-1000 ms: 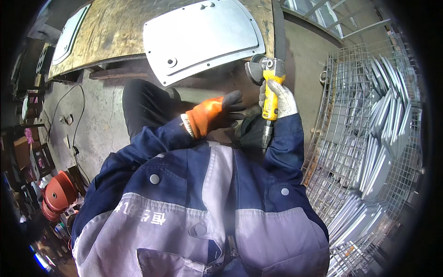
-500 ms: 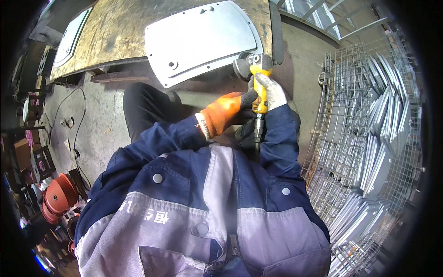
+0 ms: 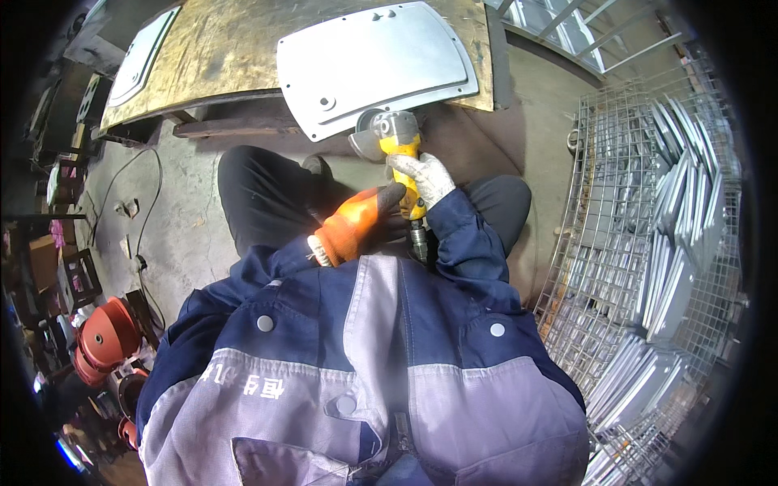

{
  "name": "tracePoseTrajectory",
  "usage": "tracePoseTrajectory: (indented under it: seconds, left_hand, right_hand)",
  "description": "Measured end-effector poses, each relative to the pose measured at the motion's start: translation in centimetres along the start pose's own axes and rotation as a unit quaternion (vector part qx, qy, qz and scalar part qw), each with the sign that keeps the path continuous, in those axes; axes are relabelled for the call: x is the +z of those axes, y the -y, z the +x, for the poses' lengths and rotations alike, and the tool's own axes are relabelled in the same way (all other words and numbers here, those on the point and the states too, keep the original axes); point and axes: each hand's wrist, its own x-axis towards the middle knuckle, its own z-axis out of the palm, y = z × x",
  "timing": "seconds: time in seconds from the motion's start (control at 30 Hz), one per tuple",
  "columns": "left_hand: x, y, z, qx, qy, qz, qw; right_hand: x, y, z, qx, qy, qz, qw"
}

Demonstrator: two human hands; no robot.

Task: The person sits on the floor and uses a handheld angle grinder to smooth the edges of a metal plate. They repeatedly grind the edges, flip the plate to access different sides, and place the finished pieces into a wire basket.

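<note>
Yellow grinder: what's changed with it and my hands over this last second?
The yellow grinder has moved leftward, from the right end of the pale panel toward the middle of its near edge. The left hand, apart from the grinder at first, now has its fingertips right at it; whether they grip is unclear. The right hand still holds the grinder, and the panel still lies on the bench.

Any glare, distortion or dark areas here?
Head view: glare washes out the large pale metal panel; head view: the silver wire mesh basket bends near the right rim; head view: corners go black, shadow darkens beneath the brown wooden tabletop.
</note>
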Motion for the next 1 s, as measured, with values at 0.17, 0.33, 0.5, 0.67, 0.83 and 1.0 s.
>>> tracePoseTrajectory:
  seconds: [0.17, 0.33, 0.5, 0.67, 0.83, 1.0]
  left_hand:
    - [-2.2, 0.1, -1.6, 0.005, -0.016, 0.004, 1.000]
    - [-2.4, 0.8, -3.6, 0.035, -0.081, -0.003, 0.996]
    - [-3.2, -1.0, -5.1, 0.025, 0.057, 0.027, 0.998]
    - [-2.5, -2.3, -3.4, 0.039, -0.020, -0.016, 0.999]
    - [-0.3, -1.7, -0.4, 0.102, 0.064, 0.079, 0.990]
    - [-0.1, -1.7, -0.5, 0.133, 0.016, 0.026, 0.991]
  right_hand:
    - [2.5, -0.7, 0.2, 0.015, 0.044, -0.028, 0.999]
    - [4.2, -1.6, 0.7, 0.055, 0.094, -0.050, 0.993]
    - [2.4, -0.1, -1.7, 0.033, 0.097, 0.000, 0.995]
    - [-1.3, 3.4, -3.2, -0.011, -0.015, -0.015, 1.000]
    - [-1.2, 4.4, -2.2, -0.006, -0.058, -0.157, 0.986]
    - [0.7, 4.3, 1.0, -0.038, -0.011, -0.370, 0.928]
